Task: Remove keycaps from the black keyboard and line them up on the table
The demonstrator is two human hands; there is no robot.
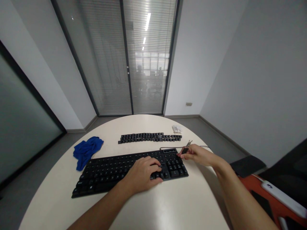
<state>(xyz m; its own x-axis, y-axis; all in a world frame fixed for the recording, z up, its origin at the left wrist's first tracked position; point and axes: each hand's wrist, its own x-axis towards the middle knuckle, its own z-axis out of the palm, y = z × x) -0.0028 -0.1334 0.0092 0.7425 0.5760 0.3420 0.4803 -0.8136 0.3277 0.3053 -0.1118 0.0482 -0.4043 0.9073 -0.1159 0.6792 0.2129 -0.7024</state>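
A black full-size keyboard (112,167) lies at a slant on the round table. My left hand (144,172) rests over its right-middle keys, fingers spread and bent, with the thumb by the front edge. At the number pad's upper right corner, my right hand (194,154) pinches a small keycap puller (184,150). Its thin metal prongs point up and away from the keys; the fingers partly hide its body. Behind the keyboard, loose black keycaps (144,137) stand in two uneven rows.
A crumpled blue cloth (88,150) lies at the table's left, touching or close to the keyboard. A small clear plastic bag (177,129) sits at the back right. The keyboard's cable (171,147) runs off to the right. An orange chair seat (261,191) holds a white power strip (283,198).
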